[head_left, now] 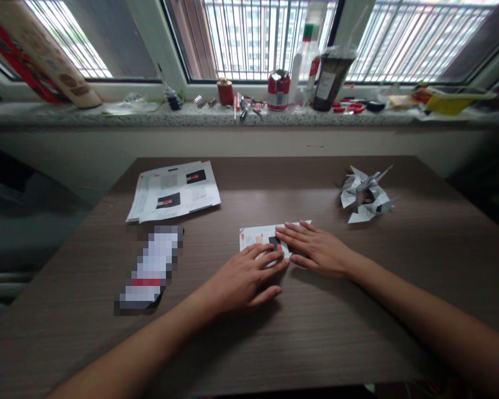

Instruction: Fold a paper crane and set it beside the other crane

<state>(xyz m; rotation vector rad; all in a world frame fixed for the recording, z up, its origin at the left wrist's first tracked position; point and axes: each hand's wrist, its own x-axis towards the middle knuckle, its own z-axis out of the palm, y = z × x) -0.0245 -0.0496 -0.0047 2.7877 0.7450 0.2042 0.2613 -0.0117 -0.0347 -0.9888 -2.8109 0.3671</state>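
Observation:
A small folded sheet of printed paper [251, 235] lies flat on the brown table [216, 343], partly covered by both hands. My left hand [249, 277] rests over its near edge, fingers stretched out and thumb apart, the fingertips touching the paper. My right hand [320, 249] lies flat across the paper's right side with its fingers extended. Neither hand grips anything. Under the fingers, part of a dark printed picture shows; the rest of the paper's right half is hidden.
Printed sheets [174, 191] lie stacked at the back left, with a blurred-out phone [152, 269] nearer me. Folded paper shapes [366, 194] sit at the back right. Behind the table, the stone windowsill [208, 117] carries a can [278, 91], a dark cup [332, 80] and scissors-like red handles [349, 106].

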